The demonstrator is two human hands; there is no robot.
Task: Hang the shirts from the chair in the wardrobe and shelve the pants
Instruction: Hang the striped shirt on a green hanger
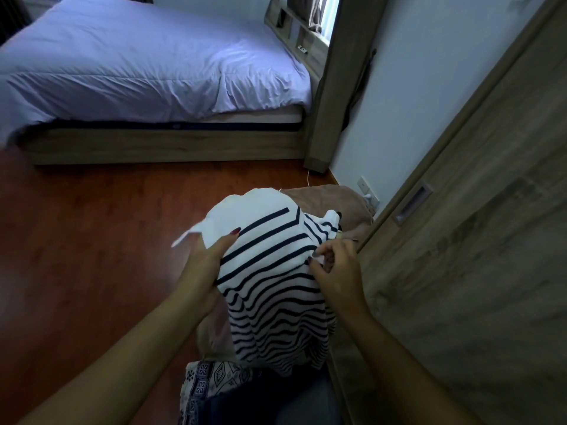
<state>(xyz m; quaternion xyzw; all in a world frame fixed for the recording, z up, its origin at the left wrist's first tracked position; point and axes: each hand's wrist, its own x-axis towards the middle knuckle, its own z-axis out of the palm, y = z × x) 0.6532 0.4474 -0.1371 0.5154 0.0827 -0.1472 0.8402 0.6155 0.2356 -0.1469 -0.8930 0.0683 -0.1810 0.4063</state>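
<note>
Shirt (270, 271), striped, is held between both hands in front of the body. Left hand (205, 262) grips its left shoulder area; right hand (334, 271) pinches fabric at the neckline. Long axis hangs downward toward the patterned garment (211, 381). Wardrobe door (460, 271) stands closed just right of the right hand, the nearer one.

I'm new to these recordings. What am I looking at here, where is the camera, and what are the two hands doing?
There is no machine: the single picture comes from a camera worn on a person's head, looking down at their own bare hands. The left hand and right hand both grip a white shirt with dark stripes, held up in the air. Below it lies patterned clothing. A bed stands across the wooden floor, and a wooden wardrobe door is on the right.
</note>
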